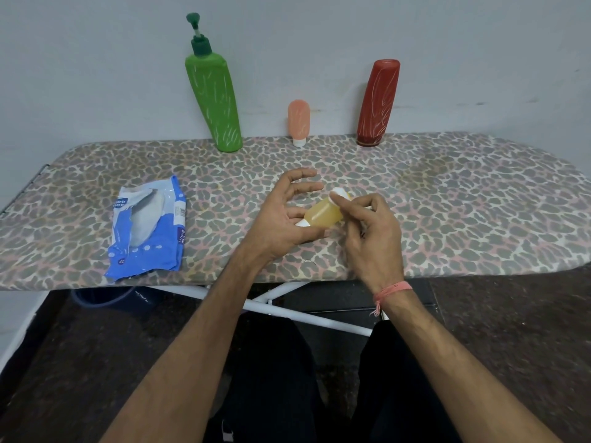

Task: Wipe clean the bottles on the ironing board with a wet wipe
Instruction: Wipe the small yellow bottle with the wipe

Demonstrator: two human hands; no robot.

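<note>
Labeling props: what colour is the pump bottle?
Green, with a darker green pump; the pump bottle shows clearly in the head view.

Wet wipe (339, 194) mostly behind fingers
</note>
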